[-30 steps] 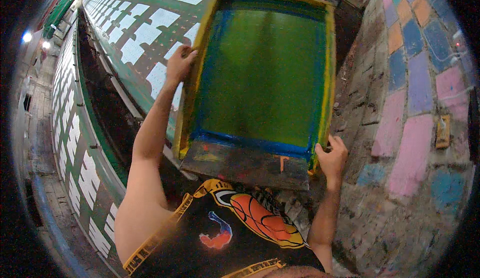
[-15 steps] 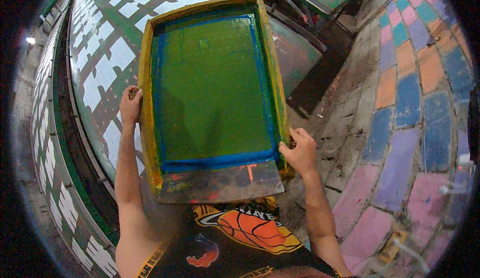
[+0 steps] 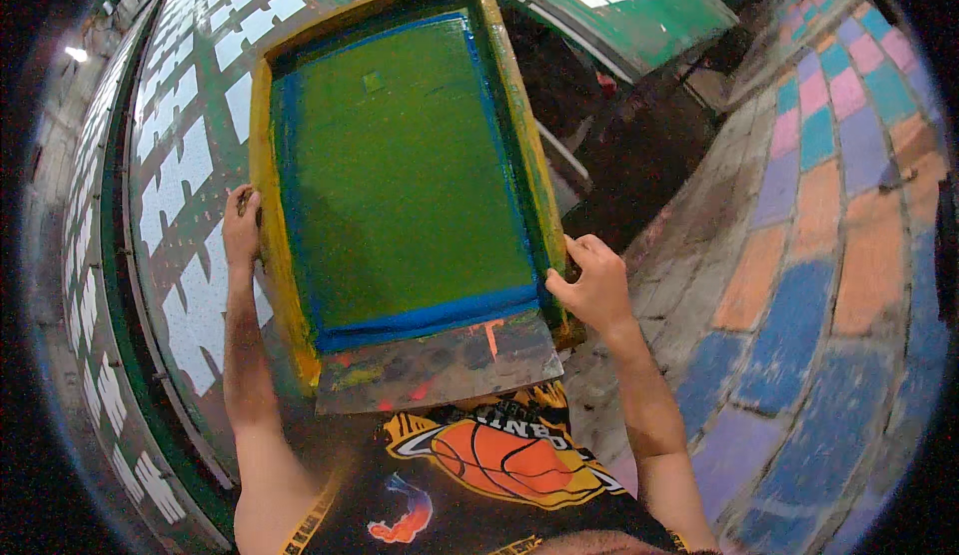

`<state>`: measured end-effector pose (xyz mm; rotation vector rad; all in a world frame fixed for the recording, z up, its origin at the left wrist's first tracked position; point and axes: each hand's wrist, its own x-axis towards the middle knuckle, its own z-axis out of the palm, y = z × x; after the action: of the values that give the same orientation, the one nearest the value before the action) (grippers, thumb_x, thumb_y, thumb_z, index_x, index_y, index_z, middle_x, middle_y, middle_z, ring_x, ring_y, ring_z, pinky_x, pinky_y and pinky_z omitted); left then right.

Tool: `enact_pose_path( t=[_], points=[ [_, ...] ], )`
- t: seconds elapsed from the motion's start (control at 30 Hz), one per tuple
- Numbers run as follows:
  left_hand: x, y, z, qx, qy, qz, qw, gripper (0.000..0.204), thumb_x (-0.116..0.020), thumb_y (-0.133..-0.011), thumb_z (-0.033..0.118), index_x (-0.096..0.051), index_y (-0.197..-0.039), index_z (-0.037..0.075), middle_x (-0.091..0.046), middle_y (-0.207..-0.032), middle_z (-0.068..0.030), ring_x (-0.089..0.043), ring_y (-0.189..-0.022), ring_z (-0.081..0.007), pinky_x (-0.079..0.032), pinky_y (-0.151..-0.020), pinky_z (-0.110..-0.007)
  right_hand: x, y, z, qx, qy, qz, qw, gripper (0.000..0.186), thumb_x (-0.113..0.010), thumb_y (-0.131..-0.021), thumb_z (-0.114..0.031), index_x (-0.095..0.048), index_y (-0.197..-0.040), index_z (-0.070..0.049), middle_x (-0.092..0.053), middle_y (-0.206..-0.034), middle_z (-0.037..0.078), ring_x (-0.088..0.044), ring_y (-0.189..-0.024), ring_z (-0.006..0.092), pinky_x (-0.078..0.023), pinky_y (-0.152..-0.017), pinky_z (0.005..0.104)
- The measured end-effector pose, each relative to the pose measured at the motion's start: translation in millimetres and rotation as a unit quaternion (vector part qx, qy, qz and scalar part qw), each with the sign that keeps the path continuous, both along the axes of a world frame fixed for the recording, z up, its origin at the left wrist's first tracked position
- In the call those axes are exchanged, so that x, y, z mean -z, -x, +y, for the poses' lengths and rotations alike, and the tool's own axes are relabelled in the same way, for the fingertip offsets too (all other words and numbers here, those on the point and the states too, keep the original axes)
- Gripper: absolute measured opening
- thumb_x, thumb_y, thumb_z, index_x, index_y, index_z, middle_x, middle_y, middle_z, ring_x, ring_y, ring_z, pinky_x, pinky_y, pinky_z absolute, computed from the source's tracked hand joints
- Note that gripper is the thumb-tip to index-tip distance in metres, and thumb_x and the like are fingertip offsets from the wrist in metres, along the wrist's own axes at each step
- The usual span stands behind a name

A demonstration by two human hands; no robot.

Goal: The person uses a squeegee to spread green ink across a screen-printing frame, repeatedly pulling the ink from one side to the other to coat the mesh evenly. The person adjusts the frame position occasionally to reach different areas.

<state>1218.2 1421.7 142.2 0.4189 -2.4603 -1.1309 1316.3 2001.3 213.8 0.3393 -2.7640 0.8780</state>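
Observation:
Held up in front of me is a screen printing frame (image 3: 410, 195), with green mesh, blue margins inside and yellow-stained sides. My left hand (image 3: 242, 225) grips its left side about halfway down. Lower on the right side, my right hand (image 3: 591, 280) is closed around the edge, thumb toward the front. The fingers of both hands are partly hidden by the frame. A dark paint-stained flap (image 3: 440, 363) runs along the frame's near end, close to my shirt. The frame tilts slightly to the left.
On the left stretches a long green table (image 3: 190, 255) with rows of pale printed pieces. Another green table (image 3: 639, 5) stands at the far right, beyond a dark gap. Paving blocks (image 3: 799, 295) painted pink, blue, purple and orange cover the floor on the right.
The frame has shifted a little left and up in view, tilting more to the left. The tables and floor have shifted in view too. Both hands keep their hold.

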Motion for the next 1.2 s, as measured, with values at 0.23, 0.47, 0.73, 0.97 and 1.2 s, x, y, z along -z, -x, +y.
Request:
enact_pose_path(
  t=[0.23,0.47,0.73,0.97,1.2],
  points=[
    [-19.2,-18.7,76.1,-0.121,0.031,-0.025,0.992,0.037,-0.065,-0.103,0.034,-0.065,-0.126,0.006,-0.069,-0.121,-0.0093,-0.065,-0.112,-0.0227,-0.048,-0.101,-0.035,-6.8,110.0,95.2,-0.102,0.017,-0.002,0.995,0.051,-0.078,-0.075,-0.025,-0.071,-0.117,0.004,-0.067,-0.096,0.017,-0.07,-0.085,0.0359,-0.059,-0.077,0.0451],
    [-15.8,-20.5,123.8,-0.205,-0.017,-0.032,0.978,0.04,-0.065,-0.103,0.039,-0.065,-0.128,0.008,-0.069,-0.123,-0.0076,-0.065,-0.114,-0.0223,-0.048,-0.1,-0.036,-0.6,222.2,135.6,-0.188,0.018,0.018,0.982,0.043,-0.078,-0.077,-0.026,-0.072,-0.111,-0.002,-0.064,-0.089,0.015,-0.067,-0.08,0.0365,-0.058,-0.073,0.0469],
    [11.4,-10.9,192.9,-0.3,0.013,-0.033,0.953,0.04,-0.063,-0.104,0.038,-0.065,-0.13,0.007,-0.067,-0.128,-0.0108,-0.062,-0.121,-0.0259,-0.046,-0.104,-0.039,-19.2,370.3,147.4,-0.306,-0.033,0.008,0.951,0.042,-0.08,-0.075,-0.022,-0.072,-0.11,0.0,-0.066,-0.093,0.016,-0.068,-0.084,0.0363,-0.058,-0.076,0.0455],
    [-12.5,-61.0,258.3,-0.446,0.053,-0.04,0.892,0.047,-0.066,-0.102,0.039,-0.062,-0.137,0.008,-0.065,-0.134,-0.0133,-0.06,-0.124,-0.0296,-0.046,-0.106,-0.041,-13.2,456.1,114.6,-0.447,-0.015,-0.028,0.894,0.039,-0.079,-0.073,-0.022,-0.072,-0.106,-0.002,-0.065,-0.091,0.018,-0.067,-0.085,0.0379,-0.057,-0.077,0.0478],
    [-50.1,-160.2,382.2,-0.619,-0.03,-0.052,0.783,0.063,-0.071,-0.099,0.044,-0.056,-0.143,0.002,-0.06,-0.142,-0.0155,-0.056,-0.132,-0.0307,-0.042,-0.112,-0.042,14.0,510.2,68.2,-0.612,-0.001,-0.071,0.788,0.036,-0.077,-0.072,-0.028,-0.073,-0.096,-0.002,-0.065,-0.089,0.02,-0.067,-0.086,0.0414,-0.056,-0.079,0.0516]
  ],
)
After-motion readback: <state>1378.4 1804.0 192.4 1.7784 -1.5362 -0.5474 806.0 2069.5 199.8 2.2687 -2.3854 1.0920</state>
